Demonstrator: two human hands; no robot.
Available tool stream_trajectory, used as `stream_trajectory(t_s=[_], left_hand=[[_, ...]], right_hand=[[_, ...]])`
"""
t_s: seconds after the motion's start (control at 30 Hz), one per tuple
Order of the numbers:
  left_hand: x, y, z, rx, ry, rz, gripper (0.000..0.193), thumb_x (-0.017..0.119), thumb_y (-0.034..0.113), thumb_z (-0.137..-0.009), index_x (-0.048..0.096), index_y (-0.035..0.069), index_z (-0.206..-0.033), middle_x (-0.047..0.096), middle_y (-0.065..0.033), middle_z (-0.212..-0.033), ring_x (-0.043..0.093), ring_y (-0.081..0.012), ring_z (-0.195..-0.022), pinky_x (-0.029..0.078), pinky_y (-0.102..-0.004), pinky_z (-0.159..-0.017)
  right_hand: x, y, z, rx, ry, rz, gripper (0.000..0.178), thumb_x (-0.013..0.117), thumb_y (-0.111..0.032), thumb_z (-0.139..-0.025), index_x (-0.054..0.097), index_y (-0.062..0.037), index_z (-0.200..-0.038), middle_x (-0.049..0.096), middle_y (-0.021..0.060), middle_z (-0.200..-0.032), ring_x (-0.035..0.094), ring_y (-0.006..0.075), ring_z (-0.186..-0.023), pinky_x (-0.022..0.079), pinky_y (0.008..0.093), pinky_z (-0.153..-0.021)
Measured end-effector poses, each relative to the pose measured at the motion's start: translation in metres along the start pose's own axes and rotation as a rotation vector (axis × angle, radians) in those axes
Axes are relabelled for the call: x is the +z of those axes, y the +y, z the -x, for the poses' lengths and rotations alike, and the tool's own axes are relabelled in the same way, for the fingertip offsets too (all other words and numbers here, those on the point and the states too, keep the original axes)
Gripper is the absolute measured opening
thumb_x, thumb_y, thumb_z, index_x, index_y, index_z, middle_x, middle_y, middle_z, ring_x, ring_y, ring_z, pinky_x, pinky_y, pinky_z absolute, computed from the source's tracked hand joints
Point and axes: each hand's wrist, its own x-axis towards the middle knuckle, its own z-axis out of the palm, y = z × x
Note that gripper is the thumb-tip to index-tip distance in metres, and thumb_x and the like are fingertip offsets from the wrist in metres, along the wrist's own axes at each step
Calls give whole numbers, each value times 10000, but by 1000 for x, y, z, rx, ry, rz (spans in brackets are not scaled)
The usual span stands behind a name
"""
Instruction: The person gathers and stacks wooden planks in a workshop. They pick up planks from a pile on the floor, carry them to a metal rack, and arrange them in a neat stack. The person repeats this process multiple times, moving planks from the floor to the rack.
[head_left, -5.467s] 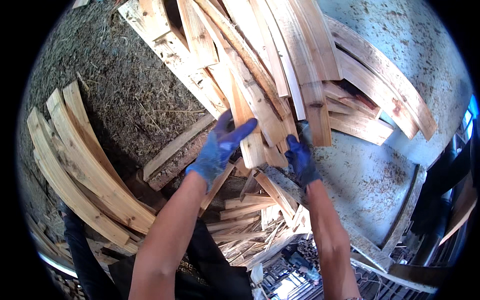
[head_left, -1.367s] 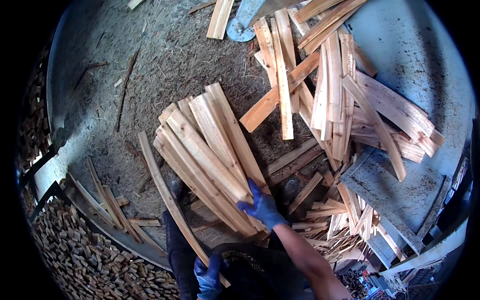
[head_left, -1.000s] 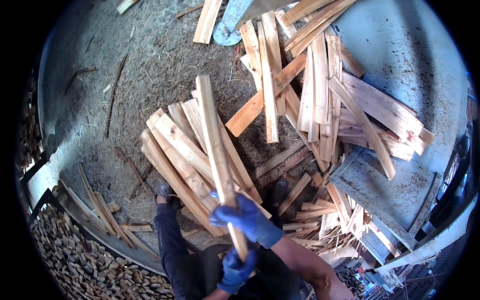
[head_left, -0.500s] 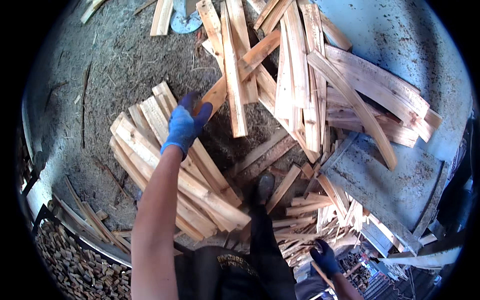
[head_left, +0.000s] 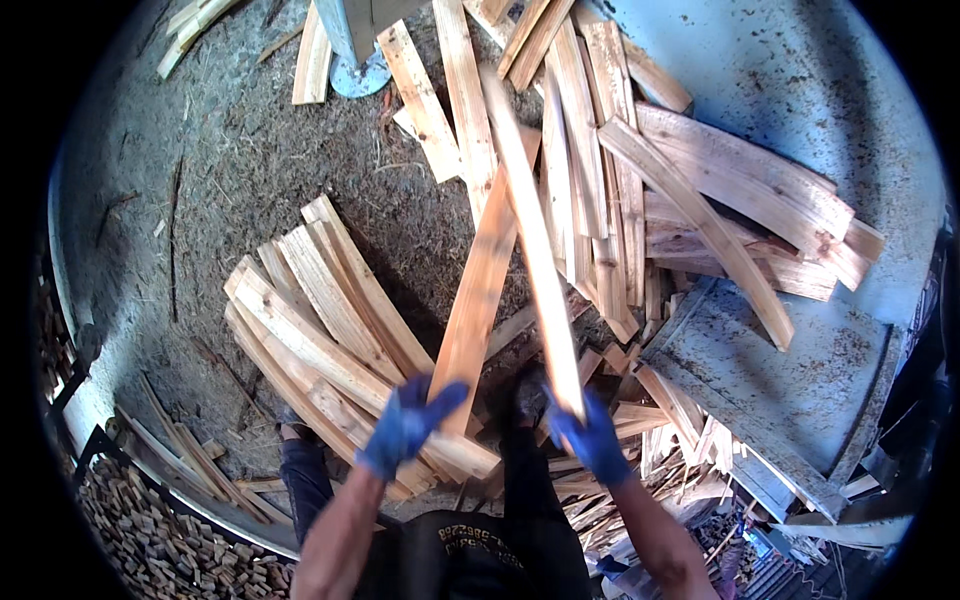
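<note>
Both my hands wear blue gloves. My left hand point(head_left: 410, 425) is closed round the near end of an orange-brown wooden board point(head_left: 478, 300), which slants up and away to the right. My right hand point(head_left: 590, 437) grips the near end of a narrow pale board point(head_left: 540, 260); motion blurs it, and it crosses in front of the brown board's far end. Beside and below my left hand lies a fanned stack of pale boards point(head_left: 320, 300). Farther off, more loose boards point(head_left: 465, 100) rest on the dirt.
A pile of boards point(head_left: 600, 170) leans to the right, against a bluish metal surface point(head_left: 800, 70). Split wood pieces point(head_left: 690, 450) are heaped near my right forearm. Small wood blocks point(head_left: 170, 530) fill the lower left, beyond a curved rim. A metal post base point(head_left: 360, 75) stands at the far side.
My left hand has come back toward me, drawing the brown board along. My right hand has risen from the lower right, where it held a stick, and now grips a pale board.
</note>
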Motion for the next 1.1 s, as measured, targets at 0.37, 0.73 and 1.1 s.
stream_trajectory(t_s=[0.37, 0.73, 1.1], left_hand=[[49, -119, 218, -252, 345, 560, 188, 695, 96, -805, 612, 47, -965, 595, -3, -834, 541, -100, -747, 444, -247, -617], [34, -108, 137, -323, 264, 851, 235, 589, 245, -900, 575, 48, -1027, 567, -69, -724, 594, -225, -570, 505, -346, -478], [-21, -123, 117, 123, 832, 279, 335, 569, 53, -854, 529, -26, -1177, 621, -98, -1018, 583, -153, -920, 466, -276, -826]], right_hand=[[-109, 103, 129, -82, 173, 1043, 610, 672, -389, -763, 513, 16, -1190, 572, 226, -1113, 564, 372, -1029, 459, 414, -852], [104, -94, -284, -544, 586, 1334, 894, 716, -397, -703, 272, -39, -1392, 429, 285, -1284, 465, 422, -1143, 408, 439, -938], [79, 19, -20, -742, 56, 839, 567, 695, -189, -765, 490, -33, -1270, 535, 181, -1234, 537, 354, -1094, 438, 427, -914]])
